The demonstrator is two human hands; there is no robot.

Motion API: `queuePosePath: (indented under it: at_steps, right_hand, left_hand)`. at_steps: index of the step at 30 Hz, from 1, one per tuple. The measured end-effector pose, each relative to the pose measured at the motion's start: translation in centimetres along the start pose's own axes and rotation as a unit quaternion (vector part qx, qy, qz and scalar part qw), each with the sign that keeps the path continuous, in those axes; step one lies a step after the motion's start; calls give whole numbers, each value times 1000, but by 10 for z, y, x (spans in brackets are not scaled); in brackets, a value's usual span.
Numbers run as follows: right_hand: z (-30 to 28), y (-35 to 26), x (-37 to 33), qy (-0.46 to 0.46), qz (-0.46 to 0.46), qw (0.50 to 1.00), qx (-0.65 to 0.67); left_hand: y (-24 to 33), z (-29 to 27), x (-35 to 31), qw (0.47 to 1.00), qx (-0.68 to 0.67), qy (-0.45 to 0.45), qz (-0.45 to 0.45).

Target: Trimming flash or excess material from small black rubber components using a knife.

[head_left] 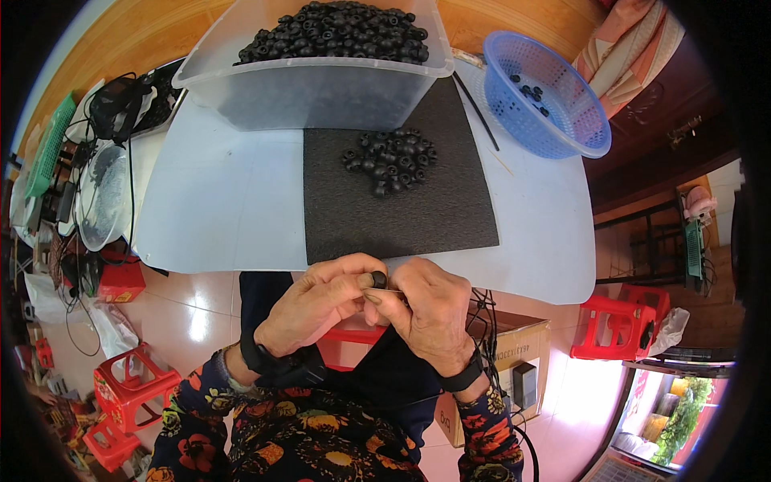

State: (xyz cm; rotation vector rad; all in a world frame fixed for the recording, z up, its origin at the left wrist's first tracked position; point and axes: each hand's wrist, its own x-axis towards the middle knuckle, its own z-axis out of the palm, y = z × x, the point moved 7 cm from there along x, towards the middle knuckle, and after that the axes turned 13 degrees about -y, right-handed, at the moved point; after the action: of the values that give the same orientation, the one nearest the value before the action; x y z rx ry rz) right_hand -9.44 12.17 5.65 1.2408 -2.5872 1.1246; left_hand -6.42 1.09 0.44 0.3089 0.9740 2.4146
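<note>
Just off the near edge of the table, my left hand [321, 299] pinches a small round black part [378, 279] between thumb and fingers. My right hand [432, 309] is closed beside it, thumb and fingers pinching a thin pale stick [393, 290] that reaches toward the part. Whether the stick's tip is inside the part, I cannot tell. Beyond my hands, a loose heap of similar black parts [391, 159], several with round holes, lies on a dark foam mat [345, 217].
A translucent plastic bin [313, 92] full of black parts stands at the mat's far end. To its right, a blue basket [554, 132] holds a few parts; a black rod [475, 111] lies nearby on the pale table [225, 209]. Red stools [132, 386] and a cardboard box [522, 345] stand on the floor.
</note>
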Motion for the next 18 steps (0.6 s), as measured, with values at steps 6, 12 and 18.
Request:
queuePosePath:
  at_steps: [6, 12, 18]
  right_hand:
    - [-9, 3, 3, 29, 54, 997, 44]
    - [-2, 4, 3, -29, 57, 996, 67]
    - [-3, 7, 2, -13, 67, 994, 86]
  left_hand:
    - [2, 1, 1, 1000, 12, 11, -14]
    - [2, 1, 0, 999, 21, 18, -29]
    - [4, 5, 1, 999, 13, 7, -29]
